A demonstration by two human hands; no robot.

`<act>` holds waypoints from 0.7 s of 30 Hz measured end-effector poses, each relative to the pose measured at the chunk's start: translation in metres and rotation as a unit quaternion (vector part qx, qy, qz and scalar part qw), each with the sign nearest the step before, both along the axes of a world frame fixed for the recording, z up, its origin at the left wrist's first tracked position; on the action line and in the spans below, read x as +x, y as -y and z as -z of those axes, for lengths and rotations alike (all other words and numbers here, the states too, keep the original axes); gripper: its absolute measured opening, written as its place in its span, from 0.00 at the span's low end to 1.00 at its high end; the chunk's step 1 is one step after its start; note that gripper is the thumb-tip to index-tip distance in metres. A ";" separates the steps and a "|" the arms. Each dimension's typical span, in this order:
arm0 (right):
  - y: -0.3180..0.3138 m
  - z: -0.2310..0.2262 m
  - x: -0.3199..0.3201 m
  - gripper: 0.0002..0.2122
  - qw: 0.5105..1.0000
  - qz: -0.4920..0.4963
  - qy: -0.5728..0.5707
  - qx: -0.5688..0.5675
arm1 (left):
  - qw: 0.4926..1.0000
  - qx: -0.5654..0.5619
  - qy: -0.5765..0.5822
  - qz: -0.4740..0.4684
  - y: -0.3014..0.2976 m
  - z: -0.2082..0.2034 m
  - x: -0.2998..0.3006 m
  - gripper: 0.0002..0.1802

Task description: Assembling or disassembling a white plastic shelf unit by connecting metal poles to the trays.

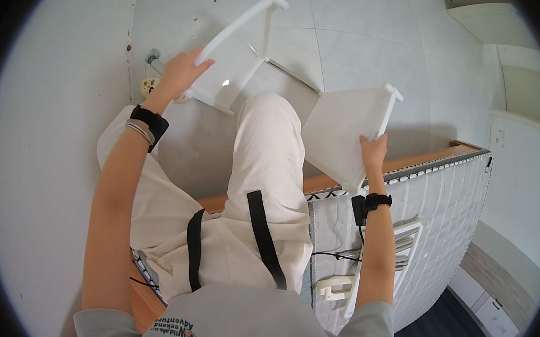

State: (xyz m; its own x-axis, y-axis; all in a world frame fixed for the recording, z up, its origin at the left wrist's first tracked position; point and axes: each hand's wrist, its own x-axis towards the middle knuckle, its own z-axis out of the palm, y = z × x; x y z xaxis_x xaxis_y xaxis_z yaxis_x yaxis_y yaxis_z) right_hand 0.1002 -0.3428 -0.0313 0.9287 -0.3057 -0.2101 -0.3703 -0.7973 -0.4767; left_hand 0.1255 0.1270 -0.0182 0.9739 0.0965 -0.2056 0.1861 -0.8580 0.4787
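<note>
Grip: person's left hand (188, 73) wraps left white panel (235, 58) at its curved rim, right hand (375, 152) clasps right white panel (344, 120) at its outer edge | Place: panels, joined by metal rod (294, 75), mostly beyond wooden edge of bed (431, 195) | Why: opposing holds likely steady both

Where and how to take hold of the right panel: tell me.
Grip the right panel by the bar along its right edge, probably from the right, where the right hand is. The bar is narrow enough for fingers to close around, while the middle is broad and flat, offering little to grasp.
</note>
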 end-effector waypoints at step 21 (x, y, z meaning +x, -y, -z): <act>0.037 0.013 0.002 0.22 0.999 -0.002 0.019 0.037 | 0.998 -0.057 -0.017 0.006 -0.030 0.004 0.017 0.22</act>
State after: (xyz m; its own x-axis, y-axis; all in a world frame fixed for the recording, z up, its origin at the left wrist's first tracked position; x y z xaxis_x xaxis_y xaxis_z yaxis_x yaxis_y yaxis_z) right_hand 0.1023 -0.3797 -0.0446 0.9379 -0.2864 -0.1958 -0.3469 -0.7607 -0.5486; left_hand 0.1429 0.1569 -0.0217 0.9668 0.0598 -0.2484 0.1950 -0.8010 0.5661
